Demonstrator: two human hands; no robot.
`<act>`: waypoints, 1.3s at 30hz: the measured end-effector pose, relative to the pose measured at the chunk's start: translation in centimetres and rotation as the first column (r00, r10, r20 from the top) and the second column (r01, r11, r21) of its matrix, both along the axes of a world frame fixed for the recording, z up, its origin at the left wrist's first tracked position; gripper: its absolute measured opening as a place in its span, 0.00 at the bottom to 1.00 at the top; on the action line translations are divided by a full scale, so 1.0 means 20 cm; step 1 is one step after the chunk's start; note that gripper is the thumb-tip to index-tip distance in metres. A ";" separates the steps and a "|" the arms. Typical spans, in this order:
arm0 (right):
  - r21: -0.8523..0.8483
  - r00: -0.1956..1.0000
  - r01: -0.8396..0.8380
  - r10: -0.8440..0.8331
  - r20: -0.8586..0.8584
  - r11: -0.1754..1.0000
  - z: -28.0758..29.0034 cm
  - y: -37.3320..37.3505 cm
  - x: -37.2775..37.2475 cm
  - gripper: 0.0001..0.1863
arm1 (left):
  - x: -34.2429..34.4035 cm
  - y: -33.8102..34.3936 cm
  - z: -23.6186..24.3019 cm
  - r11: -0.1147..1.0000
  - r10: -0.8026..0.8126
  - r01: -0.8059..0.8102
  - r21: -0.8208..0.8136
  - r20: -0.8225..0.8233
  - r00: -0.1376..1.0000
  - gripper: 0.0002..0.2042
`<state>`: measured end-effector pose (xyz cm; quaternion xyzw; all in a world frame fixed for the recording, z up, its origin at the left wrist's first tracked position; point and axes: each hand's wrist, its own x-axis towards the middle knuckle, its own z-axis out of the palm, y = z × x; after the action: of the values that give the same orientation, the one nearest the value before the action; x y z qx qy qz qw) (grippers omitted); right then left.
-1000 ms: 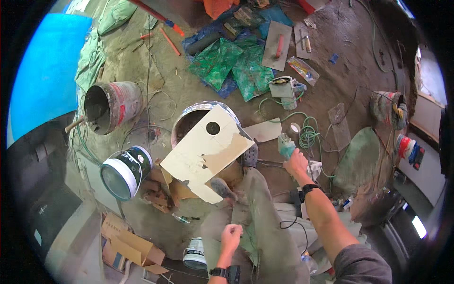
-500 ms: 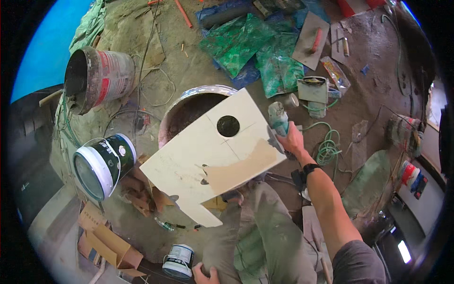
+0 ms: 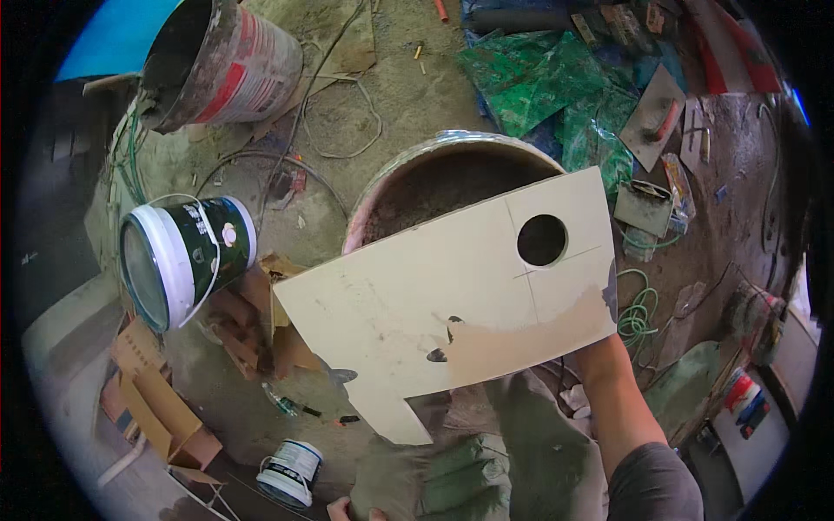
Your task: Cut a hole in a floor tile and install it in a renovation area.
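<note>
A cream tile board [image 3: 417, 286] with a round hole [image 3: 542, 240], pencil cross lines, a tan patch and a notched lower corner lies slanted over part of a big round tub [image 3: 460, 137] and above my knees. My right forearm [image 3: 612, 382] reaches up to the tile's right edge. The right hand is under the tile, so its fingers and anything in them are hidden. At the lower edge my left hand [image 3: 354, 511] shows only fingertips, spread apart beside my trouser leg [image 3: 391, 478]; nothing shows between them.
A dirty bucket [image 3: 261, 69] lies at the far left, with a dark paint pail [image 3: 200, 252] below it. Cardboard boxes [image 3: 165, 408] and a small pail [image 3: 291, 471] are nearer. Right are green sheeting [image 3: 539, 78], a trowel [image 3: 656, 117] and a coiled green hose [image 3: 641, 313].
The tile has turned clockwise and its hole sits farther right in view. My right hand, which held a teal-bodied power tool at its edge, has gone beneath it; the tool is out of sight.
</note>
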<state>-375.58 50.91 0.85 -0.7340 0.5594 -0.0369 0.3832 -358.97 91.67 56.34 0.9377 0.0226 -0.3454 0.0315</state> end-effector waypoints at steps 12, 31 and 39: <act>0.622 0.852 0.354 -0.516 0.094 0.699 0.24 -0.16 -0.22 0.19 | 0.53 0.12 -0.53 0.670 0.389 -0.510 -0.539 -0.331 0.860 0.27; 0.327 0.885 -0.054 0.197 -0.422 0.944 3.13 0.87 -0.99 0.15 | 0.80 -0.03 0.11 0.230 0.205 -0.761 -0.606 -0.734 0.647 0.26; 0.406 0.897 -0.029 0.203 -0.392 0.913 4.32 1.19 -0.98 0.16 | 0.98 0.40 1.82 0.634 0.332 -0.201 -0.747 0.028 0.943 0.13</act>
<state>-395.21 74.73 87.34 -0.6655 0.5798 0.2599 0.3916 -339.29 99.59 92.82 0.8563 0.0177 -0.2386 0.4578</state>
